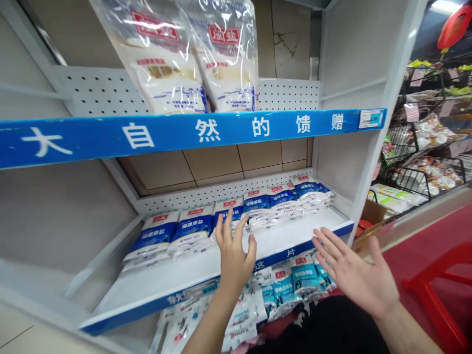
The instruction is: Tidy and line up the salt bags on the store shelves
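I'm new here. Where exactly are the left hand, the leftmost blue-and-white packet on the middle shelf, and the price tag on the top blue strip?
Left hand (234,253): head view, back of the hand.
Leftmost packet (154,236): head view, middle of its front.
Price tag (369,118): head view, middle of its face.

The top edge crops the leftmost large bag (162,54); the left hand (234,253) partly hides a blue-and-white packet (236,205).

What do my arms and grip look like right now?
Your left grip and right grip are bare, with slim fingers; I see no gloves, rings or watch. The left forearm and right forearm show no sleeves. What looks like black clothing appears between them.
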`<state>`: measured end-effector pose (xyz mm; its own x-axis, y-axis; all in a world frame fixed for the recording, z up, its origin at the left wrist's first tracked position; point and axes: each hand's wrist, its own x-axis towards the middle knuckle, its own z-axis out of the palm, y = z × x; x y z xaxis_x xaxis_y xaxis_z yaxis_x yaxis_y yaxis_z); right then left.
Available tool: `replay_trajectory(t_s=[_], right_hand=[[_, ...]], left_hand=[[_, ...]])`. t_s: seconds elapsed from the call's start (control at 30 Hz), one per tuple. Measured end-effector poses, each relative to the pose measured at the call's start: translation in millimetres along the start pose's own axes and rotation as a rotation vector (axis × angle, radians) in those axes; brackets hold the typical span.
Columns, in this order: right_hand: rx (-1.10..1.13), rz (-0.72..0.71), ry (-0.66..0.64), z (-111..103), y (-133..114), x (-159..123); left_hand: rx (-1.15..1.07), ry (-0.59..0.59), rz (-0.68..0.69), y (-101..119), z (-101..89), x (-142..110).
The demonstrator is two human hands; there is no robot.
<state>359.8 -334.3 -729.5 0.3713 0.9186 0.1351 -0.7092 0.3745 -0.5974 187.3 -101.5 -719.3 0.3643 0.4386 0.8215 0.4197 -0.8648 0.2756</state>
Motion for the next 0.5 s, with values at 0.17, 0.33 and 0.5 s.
replay_trajectory(t_s=[0.17, 0.33, 0.5], right_hand=[[0.086, 0.122, -0.235, 27, 26, 68], [0.179, 0.154, -0.290, 21, 45, 85], [0.178, 0.120, -0.268, 17, 54, 89]], left_hand=[[-0.055, 0.072, 0.052, 24, -1.5, -12], [-0.129, 0.208, 0.333, 60, 12.3, -30], [-0.119, 0.080, 1.059, 85, 37.9, -58]])
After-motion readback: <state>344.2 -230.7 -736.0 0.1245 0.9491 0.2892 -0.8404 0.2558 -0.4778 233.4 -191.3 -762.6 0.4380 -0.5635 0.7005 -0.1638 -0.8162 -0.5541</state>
